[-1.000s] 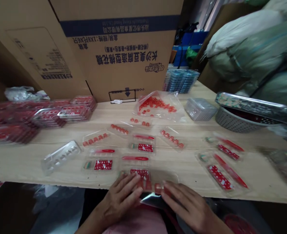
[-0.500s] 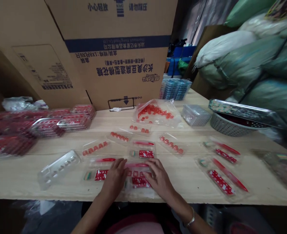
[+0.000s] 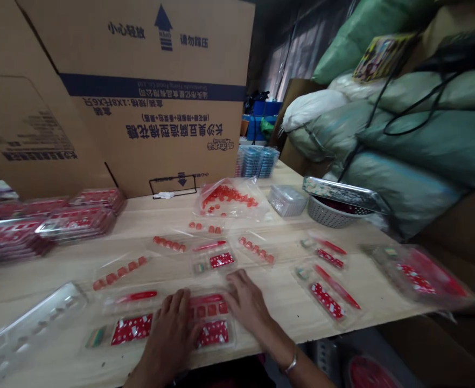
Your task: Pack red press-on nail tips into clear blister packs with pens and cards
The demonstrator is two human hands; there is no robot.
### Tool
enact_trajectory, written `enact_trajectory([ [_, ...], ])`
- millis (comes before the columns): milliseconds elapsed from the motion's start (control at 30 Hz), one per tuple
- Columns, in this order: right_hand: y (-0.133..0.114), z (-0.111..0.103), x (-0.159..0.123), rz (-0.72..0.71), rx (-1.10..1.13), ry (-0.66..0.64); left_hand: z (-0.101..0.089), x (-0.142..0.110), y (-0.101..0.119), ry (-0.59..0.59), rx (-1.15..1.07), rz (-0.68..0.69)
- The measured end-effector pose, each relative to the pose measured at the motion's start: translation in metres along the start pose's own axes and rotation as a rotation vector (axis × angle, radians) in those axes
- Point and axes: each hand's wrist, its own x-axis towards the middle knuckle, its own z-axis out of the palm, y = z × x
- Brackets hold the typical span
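In front of me lies a clear plastic tray (image 3: 230, 338) filled with a red pen-like stick, a row of red cubes and a red packet with white dots. My left hand (image 3: 172, 330) rests over its left part, fingers stretched out, covering that side. At its upper right corner is my right hand (image 3: 246, 303), fingers extended and slightly blurred; whether they touch the tray I cannot tell. To the left, partly under my left hand, is another tray with a dotted packet (image 3: 131, 328) and a red stick. A similar filled tray (image 3: 214, 257) sits just beyond.
Trays holding only red cubes (image 3: 119, 272) lie left and behind. An unfilled tray (image 3: 35, 323) is at far left, near stacked red packs (image 3: 76, 221). A bag of red cubes (image 3: 231, 199), a grey basket (image 3: 330, 213) and a large carton (image 3: 173, 134) stand farther back.
The view has swung to the right and closer to the table's edge. My right hand has shifted off the tray's face to its upper right corner; my left hand stays over its left side.
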Motion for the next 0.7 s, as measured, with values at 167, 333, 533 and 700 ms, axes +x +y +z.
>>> enact_trajectory([
  [167, 0.065, -0.032, 0.024, 0.204, -0.377, 0.019, 0.005, -0.007, -0.002, 0.040, -0.067, 0.008],
  [333, 0.078, -0.045, 0.038, 0.065, -0.528, -0.178, 0.006, 0.017, -0.007, 0.052, -0.101, 0.013],
  [533, 0.091, -0.055, 0.046, -0.128, -0.725, -0.083, 0.002, 0.062, -0.016, -0.169, -0.181, 0.147],
  [700, 0.093, -0.058, 0.025, -0.368, -0.722, 0.328, -0.009, 0.074, -0.010, 0.031, -0.242, 0.141],
])
